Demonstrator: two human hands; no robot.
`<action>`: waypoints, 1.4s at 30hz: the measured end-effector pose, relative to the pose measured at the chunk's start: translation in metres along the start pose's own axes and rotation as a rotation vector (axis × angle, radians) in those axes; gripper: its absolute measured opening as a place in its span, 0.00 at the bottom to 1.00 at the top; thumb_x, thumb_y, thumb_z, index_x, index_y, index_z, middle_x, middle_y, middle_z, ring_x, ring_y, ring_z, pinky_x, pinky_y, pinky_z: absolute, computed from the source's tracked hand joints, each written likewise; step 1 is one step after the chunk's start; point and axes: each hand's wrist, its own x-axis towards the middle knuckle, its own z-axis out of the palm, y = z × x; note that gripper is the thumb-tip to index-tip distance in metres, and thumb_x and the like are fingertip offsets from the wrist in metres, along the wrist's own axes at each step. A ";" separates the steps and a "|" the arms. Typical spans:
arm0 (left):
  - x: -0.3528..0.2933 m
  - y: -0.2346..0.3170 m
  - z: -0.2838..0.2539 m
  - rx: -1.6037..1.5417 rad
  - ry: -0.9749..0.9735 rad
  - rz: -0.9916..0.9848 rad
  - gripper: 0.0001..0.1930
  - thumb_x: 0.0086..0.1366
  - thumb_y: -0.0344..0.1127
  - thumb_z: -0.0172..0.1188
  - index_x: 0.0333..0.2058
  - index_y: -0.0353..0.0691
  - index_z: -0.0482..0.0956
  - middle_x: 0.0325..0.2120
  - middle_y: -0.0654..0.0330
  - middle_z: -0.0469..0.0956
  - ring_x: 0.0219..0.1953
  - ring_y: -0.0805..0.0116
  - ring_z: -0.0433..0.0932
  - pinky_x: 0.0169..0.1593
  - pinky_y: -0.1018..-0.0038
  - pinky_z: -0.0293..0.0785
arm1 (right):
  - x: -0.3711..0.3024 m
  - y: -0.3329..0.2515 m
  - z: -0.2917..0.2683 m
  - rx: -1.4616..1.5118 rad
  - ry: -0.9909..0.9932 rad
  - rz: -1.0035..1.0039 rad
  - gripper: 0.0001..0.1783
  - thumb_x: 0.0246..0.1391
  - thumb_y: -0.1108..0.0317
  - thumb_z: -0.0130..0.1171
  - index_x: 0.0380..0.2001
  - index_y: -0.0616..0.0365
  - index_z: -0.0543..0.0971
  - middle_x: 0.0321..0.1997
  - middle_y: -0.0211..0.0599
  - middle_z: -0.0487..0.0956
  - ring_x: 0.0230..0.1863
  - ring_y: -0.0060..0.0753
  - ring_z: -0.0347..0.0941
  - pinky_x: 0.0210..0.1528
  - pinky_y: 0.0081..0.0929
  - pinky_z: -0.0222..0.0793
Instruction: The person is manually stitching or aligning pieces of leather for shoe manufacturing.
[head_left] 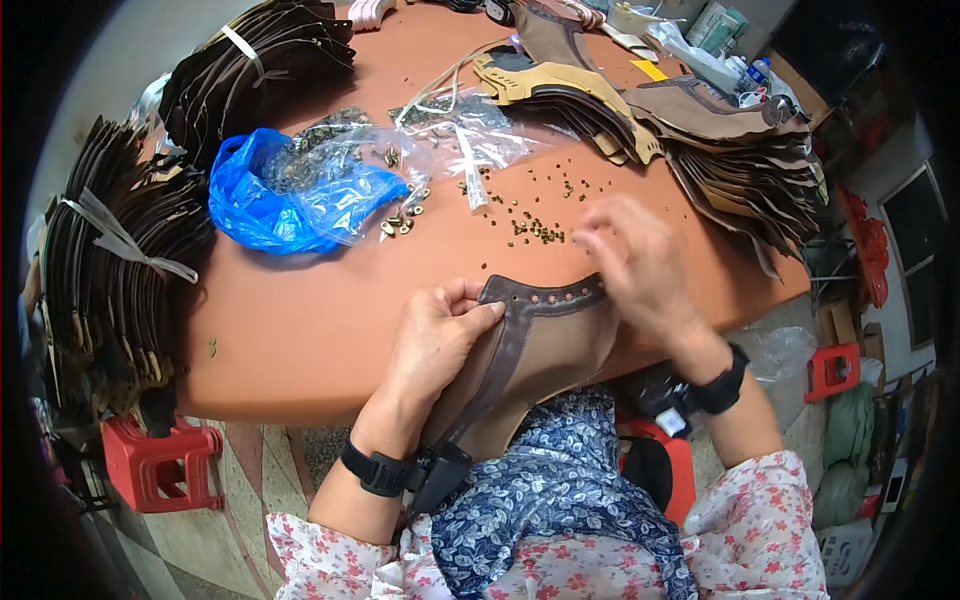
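A brown shoe upper (pixel 558 355) with dark leather trim and a row of holes along its top edge hangs over the front edge of the table. My left hand (pixel 432 335) pinches its upper left corner between thumb and fingers. Past the right end of the holes, my right hand (pixel 640 265) is raised over the table. Motion smears its fingers, so whether they hold anything is unclear. Just left of those fingertips lies a loose scatter of tiny brass-coloured metal pieces (pixel 540 234), possibly eyelets or rivets.
On the orange-brown table (pixel 290 330), a blue plastic bag (pixel 262 205) sits beside clear bags and larger metal fittings (pixel 402 222). Tied bundles of dark leather pieces (pixel 140 230) stand at left. More stacked uppers (pixel 745 150) lie at right. A red stool (pixel 160 465) stands below left.
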 end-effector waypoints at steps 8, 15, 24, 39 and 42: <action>0.001 0.002 -0.001 0.013 -0.043 0.005 0.08 0.61 0.27 0.59 0.38 0.30 0.79 0.26 0.59 0.81 0.26 0.80 0.75 0.28 0.83 0.71 | -0.024 -0.039 0.044 0.067 0.097 -0.108 0.07 0.43 0.76 0.64 0.27 0.60 0.76 0.33 0.42 0.76 0.45 0.47 0.74 0.46 0.39 0.68; 0.001 0.001 -0.001 -0.002 -0.056 0.013 0.04 0.62 0.25 0.58 0.35 0.33 0.79 0.27 0.63 0.80 0.26 0.82 0.75 0.29 0.86 0.71 | -0.026 -0.039 0.055 -0.002 0.146 -0.142 0.08 0.42 0.77 0.63 0.28 0.61 0.77 0.34 0.40 0.76 0.43 0.45 0.74 0.44 0.37 0.69; 0.003 -0.004 -0.004 0.030 -0.072 0.028 0.05 0.63 0.26 0.58 0.36 0.33 0.79 0.27 0.64 0.80 0.27 0.82 0.75 0.30 0.85 0.72 | -0.030 -0.038 0.055 0.034 0.142 -0.145 0.07 0.42 0.77 0.63 0.29 0.62 0.78 0.35 0.40 0.77 0.40 0.43 0.75 0.42 0.36 0.69; 0.001 -0.010 0.000 0.109 -0.030 0.183 0.08 0.63 0.25 0.55 0.36 0.28 0.80 0.27 0.61 0.80 0.28 0.80 0.74 0.32 0.81 0.72 | -0.040 -0.037 0.045 0.252 -0.047 -0.060 0.11 0.45 0.75 0.61 0.35 0.63 0.81 0.44 0.39 0.78 0.49 0.44 0.73 0.52 0.38 0.66; 0.001 -0.008 0.002 0.057 -0.043 0.165 0.08 0.63 0.26 0.55 0.37 0.28 0.80 0.27 0.61 0.80 0.29 0.80 0.75 0.32 0.81 0.72 | -0.044 -0.036 0.041 0.276 -0.083 0.000 0.11 0.48 0.73 0.61 0.37 0.61 0.82 0.45 0.39 0.78 0.52 0.43 0.72 0.54 0.39 0.64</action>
